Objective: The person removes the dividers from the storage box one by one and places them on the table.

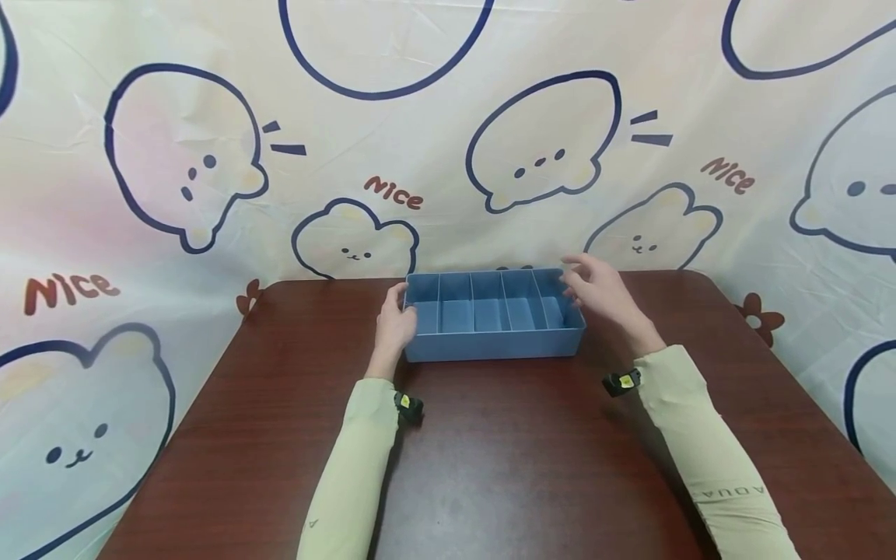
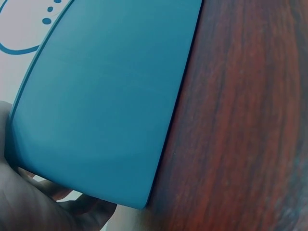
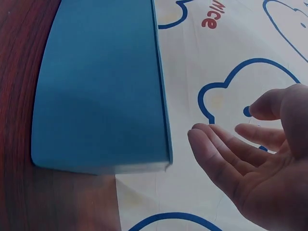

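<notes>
A blue divided organizer box (image 1: 495,344) stands on the table, its row of several compartments facing up. At its left end, my left hand (image 1: 396,323) grips the corner. In the left wrist view, the thumb of the left hand (image 2: 29,202) lies at the upper rim, while the fingers reach behind the end wall; part of them is hidden by the box (image 2: 106,101). My right hand (image 1: 600,292) hovers by the box's right end. The right wrist view has this hand (image 3: 255,163) apart from the box (image 3: 101,86), fingers loosely bent around nothing.
The dark brown wooden table (image 1: 483,467) extends on both sides of the box and toward me. Right behind its far edge hangs a pale cloth (image 1: 448,140) printed with cartoon bears. A small dark camera sits on each wrist, over light green sleeves (image 1: 357,467).
</notes>
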Tool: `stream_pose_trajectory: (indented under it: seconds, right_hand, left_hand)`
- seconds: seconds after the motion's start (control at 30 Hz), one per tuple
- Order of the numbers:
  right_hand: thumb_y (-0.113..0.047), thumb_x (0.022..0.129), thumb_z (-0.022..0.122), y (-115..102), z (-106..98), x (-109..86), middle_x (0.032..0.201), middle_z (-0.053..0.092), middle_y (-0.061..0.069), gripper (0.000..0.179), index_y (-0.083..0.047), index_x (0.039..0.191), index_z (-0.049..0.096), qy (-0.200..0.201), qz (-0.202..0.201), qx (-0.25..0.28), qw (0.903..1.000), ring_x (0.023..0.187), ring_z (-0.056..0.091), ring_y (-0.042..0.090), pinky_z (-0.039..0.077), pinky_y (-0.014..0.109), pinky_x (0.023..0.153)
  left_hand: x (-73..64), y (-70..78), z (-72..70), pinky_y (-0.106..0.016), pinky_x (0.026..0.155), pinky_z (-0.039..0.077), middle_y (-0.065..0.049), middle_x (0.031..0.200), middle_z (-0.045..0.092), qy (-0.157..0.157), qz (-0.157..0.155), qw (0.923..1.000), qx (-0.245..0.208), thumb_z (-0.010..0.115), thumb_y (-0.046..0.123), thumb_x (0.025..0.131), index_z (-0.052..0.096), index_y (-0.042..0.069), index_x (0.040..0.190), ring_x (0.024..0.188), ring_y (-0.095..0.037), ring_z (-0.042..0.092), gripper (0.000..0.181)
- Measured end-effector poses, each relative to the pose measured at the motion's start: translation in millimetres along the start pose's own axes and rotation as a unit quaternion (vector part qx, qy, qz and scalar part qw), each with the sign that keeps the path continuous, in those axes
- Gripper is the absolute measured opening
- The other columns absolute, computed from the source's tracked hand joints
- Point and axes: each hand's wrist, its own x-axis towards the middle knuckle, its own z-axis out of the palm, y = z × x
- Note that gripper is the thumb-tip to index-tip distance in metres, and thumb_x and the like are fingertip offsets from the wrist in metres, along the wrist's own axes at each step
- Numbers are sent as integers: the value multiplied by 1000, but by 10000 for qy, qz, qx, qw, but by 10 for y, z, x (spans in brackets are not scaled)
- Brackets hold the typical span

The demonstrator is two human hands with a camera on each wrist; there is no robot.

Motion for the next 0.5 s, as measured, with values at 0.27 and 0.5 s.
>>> stream_pose_trajectory:
  seconds: [0.27, 0.5]
  right_hand:
    - [-28, 100, 47, -27, 95, 68, 125, 62, 23, 48, -12, 145, 44, 20, 0, -12, 10000, 96, 69, 33, 59, 47, 77]
    - [-26, 98, 46, -1, 220, 149, 125, 62, 22, 49, -14, 146, 42, -93, 28, -287, 9995, 94, 69, 38, 58, 39, 69]
  left_hand:
    - [20, 3, 6, -57, 113, 34, -9, 157, 37, 9, 79, 10000, 33, 43, 15, 99, 35, 21, 150, 143, -32, 38, 52]
    - [13, 3, 5, -56, 113, 34, -9, 157, 36, -10, 5, 10000, 22, 43, 15, 99, 35, 23, 149, 143, -32, 38, 52]
